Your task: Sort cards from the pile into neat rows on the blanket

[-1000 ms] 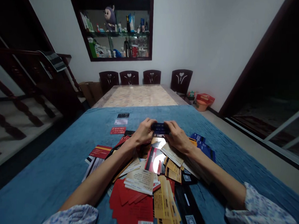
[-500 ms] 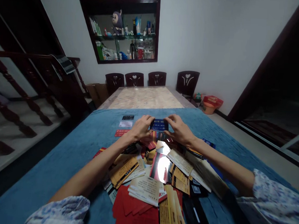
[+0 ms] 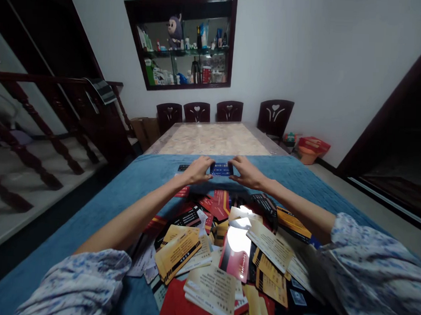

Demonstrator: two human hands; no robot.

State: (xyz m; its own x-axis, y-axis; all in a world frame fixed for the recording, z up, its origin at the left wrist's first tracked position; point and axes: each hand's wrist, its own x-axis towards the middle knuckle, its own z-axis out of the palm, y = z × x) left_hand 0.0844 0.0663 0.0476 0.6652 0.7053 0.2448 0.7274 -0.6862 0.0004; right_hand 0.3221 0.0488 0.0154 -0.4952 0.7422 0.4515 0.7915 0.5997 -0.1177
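A dark blue card (image 3: 221, 169) is held between both my hands, out past the far edge of a heap of cards (image 3: 227, 243). My left hand (image 3: 196, 169) pinches its left end and my right hand (image 3: 245, 171) pinches its right end. The card hangs just above the blue cloth (image 3: 97, 217). The heap is a loose mix of red, gold, white and black cards lying under my forearms. A black card (image 3: 183, 167) and a red card (image 3: 182, 192) lie singly on the cloth by my left hand, partly hidden by it.
The cloth covers the near part of a long table; its far part is bare marble (image 3: 211, 138). Several dark chairs (image 3: 230, 111) stand at the far end under a wall shelf (image 3: 188, 43). A stair railing (image 3: 50, 116) runs at the left, a red bin (image 3: 311, 148) at the right.
Both hands have carried the blue card farther from me, toward the far edge of the cloth. The view has shifted, so the heap sits lower and closer in the picture.
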